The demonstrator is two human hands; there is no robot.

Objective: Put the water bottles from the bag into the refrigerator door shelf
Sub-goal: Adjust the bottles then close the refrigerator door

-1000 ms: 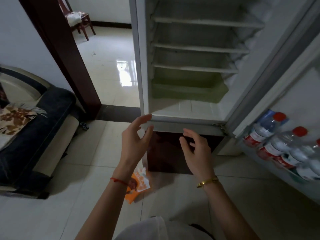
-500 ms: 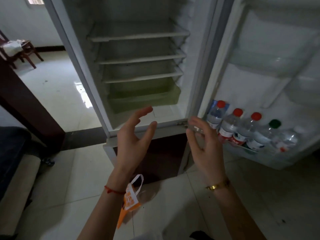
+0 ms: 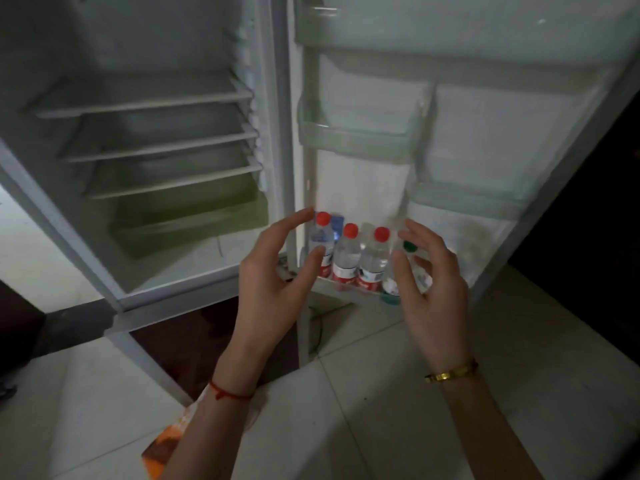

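Note:
Several clear water bottles stand in a row in the lowest shelf (image 3: 349, 289) of the open refrigerator door: three with red caps (image 3: 346, 258) and one with a green cap (image 3: 411, 246), partly hidden by my fingers. My left hand (image 3: 273, 282) and my right hand (image 3: 429, 282) hover in front of that row, both empty with fingers spread, one at each end of the bottles. An orange bag (image 3: 166, 448) lies on the tiled floor under my left forearm.
The refrigerator's inside (image 3: 156, 150) shows bare wire shelves and a green drawer (image 3: 187, 220). Upper door shelves (image 3: 356, 133) hold nothing. A dark lower compartment (image 3: 194, 337) sits below. Pale floor tiles (image 3: 381, 393) spread beneath me.
The view swung right, from the doorway and sofa to the fridge door. Both hands stayed open and empty and now frame the bottle row in the door shelf.

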